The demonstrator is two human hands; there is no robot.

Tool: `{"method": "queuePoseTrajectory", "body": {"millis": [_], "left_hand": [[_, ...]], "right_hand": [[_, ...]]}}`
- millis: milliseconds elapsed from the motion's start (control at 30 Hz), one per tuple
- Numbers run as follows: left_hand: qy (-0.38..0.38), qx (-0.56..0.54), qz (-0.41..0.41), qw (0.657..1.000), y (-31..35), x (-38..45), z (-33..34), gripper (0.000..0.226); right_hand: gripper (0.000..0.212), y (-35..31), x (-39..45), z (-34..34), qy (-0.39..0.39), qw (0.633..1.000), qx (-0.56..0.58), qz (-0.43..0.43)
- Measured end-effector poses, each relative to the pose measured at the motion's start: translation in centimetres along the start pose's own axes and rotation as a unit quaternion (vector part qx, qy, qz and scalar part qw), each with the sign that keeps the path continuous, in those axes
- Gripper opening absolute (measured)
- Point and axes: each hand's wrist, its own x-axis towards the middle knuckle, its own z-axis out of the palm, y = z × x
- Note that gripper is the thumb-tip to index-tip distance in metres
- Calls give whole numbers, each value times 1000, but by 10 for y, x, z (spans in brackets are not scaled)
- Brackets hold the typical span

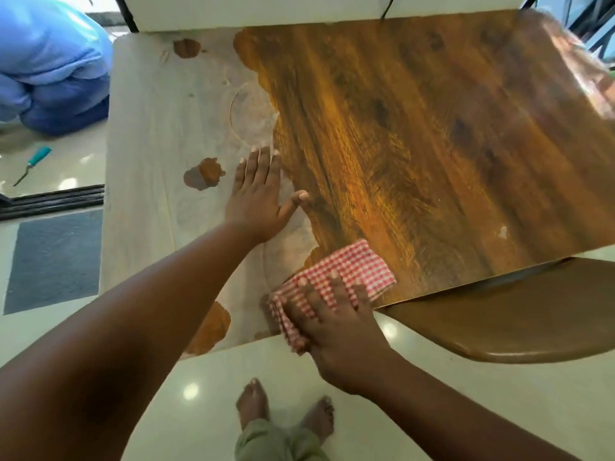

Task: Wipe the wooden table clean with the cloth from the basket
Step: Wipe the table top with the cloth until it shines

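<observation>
The wooden table (416,111) has a dark, glossy brown right part and a pale, dusty-looking left part with a few brown patches. A folded red-and-white checked cloth (352,267) lies at the table's near edge, on the border between the two parts. My right hand (336,324) presses flat on the cloth, fingers spread over it. Further left, my left hand (259,191) rests palm down on the pale area, holding nothing. No basket is in view.
A brown chair seat (515,317) sticks out under the table's near right edge. A person in blue (50,68) crouches on the floor at far left, near a teal-handled tool (33,163) and a grey mat (53,261). My bare feet (283,414) stand on the tiled floor.
</observation>
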Motion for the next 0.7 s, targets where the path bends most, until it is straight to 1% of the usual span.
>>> {"method": "queuePoseTrajectory", "body": {"millis": [67,167,300,367,433,500,567,633,700], "left_hand": [[-5,-9,-10,1000,-13,-13,-5,91],[-29,0,-17,999,-32,-30,-10,90],[-52,9,-26,998,-39,-35,-9,91],[-59,14,-23,998,-35,-31,-10,91],[-60,8,-17,998,-49,-35,-17,92],[-65,-2,-9,998,-45,-36,-15,92],[-65,-14,-9,998,-45,-41,-15,91],[-65,-22,-16,998,-57,-44,-17,92],[-65,-17,-14,998,-71,-47,-18,93]], "right_hand": [[56,14,-6,1,8,1000,-5,4],[53,28,-3,-4,11,998,-24,54],[54,1,38,-9,7,993,16,119],[53,-19,52,-9,18,994,39,99],[52,-52,55,-5,30,997,31,62],[50,-44,34,5,33,998,14,43],[48,-20,14,8,32,999,2,41],[47,-2,7,4,25,998,-7,66],[49,6,18,-2,22,994,-17,105]]}}
